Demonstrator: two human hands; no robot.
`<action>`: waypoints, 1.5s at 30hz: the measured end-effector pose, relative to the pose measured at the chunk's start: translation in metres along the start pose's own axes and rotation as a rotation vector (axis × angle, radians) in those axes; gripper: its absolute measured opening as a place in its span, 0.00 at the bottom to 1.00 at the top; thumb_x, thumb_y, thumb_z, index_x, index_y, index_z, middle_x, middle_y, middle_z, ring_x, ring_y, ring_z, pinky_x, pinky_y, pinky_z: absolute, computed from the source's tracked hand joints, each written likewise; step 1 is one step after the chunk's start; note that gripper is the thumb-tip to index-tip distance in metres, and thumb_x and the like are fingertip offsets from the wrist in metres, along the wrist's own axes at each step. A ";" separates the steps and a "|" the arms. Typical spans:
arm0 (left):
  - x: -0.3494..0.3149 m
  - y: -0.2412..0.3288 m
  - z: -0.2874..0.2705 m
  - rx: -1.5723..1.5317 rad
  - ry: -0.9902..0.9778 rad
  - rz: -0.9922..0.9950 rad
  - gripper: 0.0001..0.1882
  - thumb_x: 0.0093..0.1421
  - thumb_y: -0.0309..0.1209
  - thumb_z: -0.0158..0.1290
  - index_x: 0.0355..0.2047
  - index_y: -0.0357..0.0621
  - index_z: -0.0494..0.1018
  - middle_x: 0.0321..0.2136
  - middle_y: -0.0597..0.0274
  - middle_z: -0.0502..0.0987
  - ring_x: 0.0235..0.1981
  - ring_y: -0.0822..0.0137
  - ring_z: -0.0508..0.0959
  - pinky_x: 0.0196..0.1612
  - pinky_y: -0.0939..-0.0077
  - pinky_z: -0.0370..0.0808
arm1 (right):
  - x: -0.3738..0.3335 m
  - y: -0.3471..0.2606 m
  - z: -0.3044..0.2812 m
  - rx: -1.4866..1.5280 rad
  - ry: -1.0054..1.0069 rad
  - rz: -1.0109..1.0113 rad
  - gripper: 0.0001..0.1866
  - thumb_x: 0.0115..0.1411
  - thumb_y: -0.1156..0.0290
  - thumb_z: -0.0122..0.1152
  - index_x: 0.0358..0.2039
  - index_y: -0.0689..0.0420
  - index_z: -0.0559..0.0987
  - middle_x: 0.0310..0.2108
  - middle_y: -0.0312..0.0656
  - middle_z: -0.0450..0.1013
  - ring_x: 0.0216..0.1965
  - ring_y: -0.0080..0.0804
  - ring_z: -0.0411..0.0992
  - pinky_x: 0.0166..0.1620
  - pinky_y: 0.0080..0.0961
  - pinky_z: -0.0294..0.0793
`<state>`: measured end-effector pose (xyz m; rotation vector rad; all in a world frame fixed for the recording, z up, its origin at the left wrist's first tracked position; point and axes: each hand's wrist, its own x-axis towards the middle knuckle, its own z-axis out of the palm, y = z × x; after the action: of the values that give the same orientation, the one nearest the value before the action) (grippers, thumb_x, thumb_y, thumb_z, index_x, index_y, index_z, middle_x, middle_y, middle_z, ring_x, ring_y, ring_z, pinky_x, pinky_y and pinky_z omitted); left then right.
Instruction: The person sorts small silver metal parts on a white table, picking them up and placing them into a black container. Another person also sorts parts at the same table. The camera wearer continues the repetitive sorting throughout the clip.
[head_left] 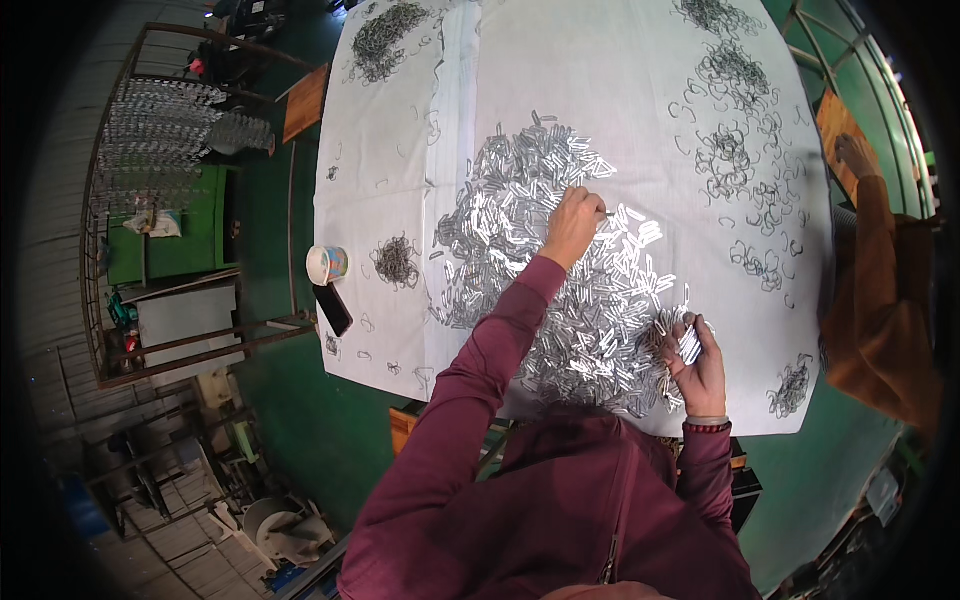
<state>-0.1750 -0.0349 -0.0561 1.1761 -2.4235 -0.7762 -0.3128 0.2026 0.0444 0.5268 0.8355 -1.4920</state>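
A large heap of small shiny metal pieces, long narrow loops like clips (590,290), covers the middle of the white cloth-covered table (590,60). My left hand (573,228) reaches over the heap's upper right part, its fingers pinched together. What they hold, if anything, is too small to make out. At the heap's lower right edge, my right hand (703,375) curls around several of the metal clips (689,346), which lie side by side between thumb and fingers.
Dark wire hooks lie in clusters along the table's right side (730,160), far left (385,45) and left (396,262). A paper cup (328,265) and a black phone (333,310) sit at the left edge. Another person's hand (855,155) rests on a wooden board at right.
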 end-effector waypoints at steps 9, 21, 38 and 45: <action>0.003 -0.008 0.013 0.395 -0.047 -0.018 0.33 0.60 0.46 0.48 0.63 0.53 0.54 0.65 0.47 0.43 0.64 0.37 0.44 0.62 0.39 0.44 | 0.007 -0.004 -0.020 0.072 -0.138 0.058 0.10 0.66 0.64 0.45 0.35 0.56 0.70 0.25 0.38 0.65 0.24 0.25 0.61 0.23 0.18 0.60; 0.011 0.001 -0.004 0.364 -0.049 -0.211 0.32 0.64 0.49 0.39 0.65 0.51 0.48 0.64 0.39 0.42 0.65 0.35 0.38 0.61 0.33 0.41 | 0.011 -0.011 -0.027 0.149 -0.124 0.055 0.10 0.66 0.64 0.45 0.34 0.56 0.70 0.25 0.37 0.64 0.24 0.24 0.59 0.21 0.17 0.58; 0.053 -0.021 0.001 0.362 0.029 -0.342 0.33 0.64 0.51 0.39 0.65 0.51 0.49 0.66 0.44 0.39 0.65 0.36 0.36 0.60 0.32 0.37 | 0.013 -0.015 -0.032 0.188 -0.120 0.058 0.09 0.66 0.66 0.45 0.36 0.58 0.69 0.24 0.36 0.59 0.24 0.23 0.56 0.20 0.16 0.54; 0.001 0.012 0.032 0.355 -0.042 -0.148 0.34 0.61 0.50 0.44 0.65 0.55 0.51 0.66 0.47 0.40 0.65 0.36 0.38 0.60 0.31 0.40 | 0.019 -0.018 -0.037 0.154 -0.109 0.057 0.10 0.66 0.65 0.45 0.34 0.58 0.69 0.24 0.36 0.61 0.23 0.22 0.57 0.20 0.16 0.56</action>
<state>-0.1994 -0.0189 -0.0739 1.4967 -2.6043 -0.4203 -0.3385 0.2181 0.0103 0.5735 0.6196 -1.5257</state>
